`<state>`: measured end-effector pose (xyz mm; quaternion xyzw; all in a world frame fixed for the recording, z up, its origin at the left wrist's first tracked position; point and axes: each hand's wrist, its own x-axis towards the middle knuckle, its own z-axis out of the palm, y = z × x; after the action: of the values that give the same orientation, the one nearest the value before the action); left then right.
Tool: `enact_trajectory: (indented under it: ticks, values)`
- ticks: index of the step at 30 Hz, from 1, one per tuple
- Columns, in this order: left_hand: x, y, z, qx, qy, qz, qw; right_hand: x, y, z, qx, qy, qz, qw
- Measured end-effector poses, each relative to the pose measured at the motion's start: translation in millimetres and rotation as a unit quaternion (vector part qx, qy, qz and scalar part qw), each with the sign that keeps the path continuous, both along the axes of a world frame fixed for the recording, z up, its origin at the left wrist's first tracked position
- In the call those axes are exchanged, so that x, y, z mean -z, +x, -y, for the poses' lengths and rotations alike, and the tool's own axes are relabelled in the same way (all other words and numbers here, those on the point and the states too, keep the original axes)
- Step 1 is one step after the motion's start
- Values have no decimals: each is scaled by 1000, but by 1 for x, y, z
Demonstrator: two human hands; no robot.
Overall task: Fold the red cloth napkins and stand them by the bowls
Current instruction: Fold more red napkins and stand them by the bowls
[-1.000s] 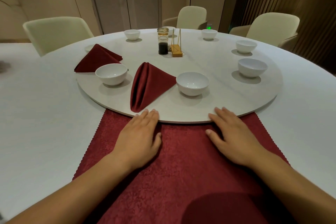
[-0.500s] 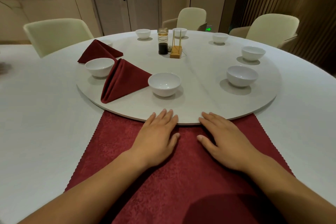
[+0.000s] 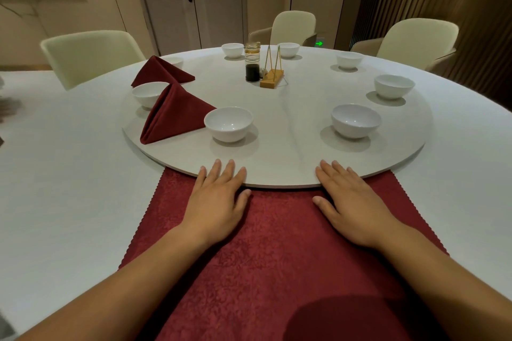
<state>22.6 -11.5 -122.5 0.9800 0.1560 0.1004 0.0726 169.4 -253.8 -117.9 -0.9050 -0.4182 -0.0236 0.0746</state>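
While resting left hand (image 3: 219,202) and right hand (image 3: 352,205) flat on the turntable (image 3: 277,184) rim, fingers straight, holds nothing. Has 2 folded napkins (image 3: 174,116) standing at left beside bowls (image 3: 228,123), and 1 flat napkin (image 3: 277,243) spread on the worktop (image 3: 69,202) beneath the wrists, far edge under the turntable. Likely bringing the next bowl (image 3: 355,120) round. Calls next for pinching the flat napkin's corners to start folding.

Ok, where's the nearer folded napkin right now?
Head view, on the turntable's left: the nearer folded napkin stands between the far-left bowl and the front-left bowl.

Open lane — left bowl (image 3: 228,124); right bowl (image 3: 355,120)
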Motion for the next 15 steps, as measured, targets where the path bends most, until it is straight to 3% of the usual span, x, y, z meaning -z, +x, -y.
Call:
enact_trajectory:
  ticks: [7,10,12,15]
  values:
    - [0,-4,-10,18,2,-13,1000,-2,-3,-5,-6,-9,-18,1000]
    - [-1,-10,-2,45,49,-10,998,-4,-2,0,-22,-9,-25,999]
    - [-7,-20,16,82,67,-6,994,-7,-7,7,-34,13,-27,999]
    - [-18,-43,48,110,19,-15,994,-12,-29,24,-44,77,-36,995]
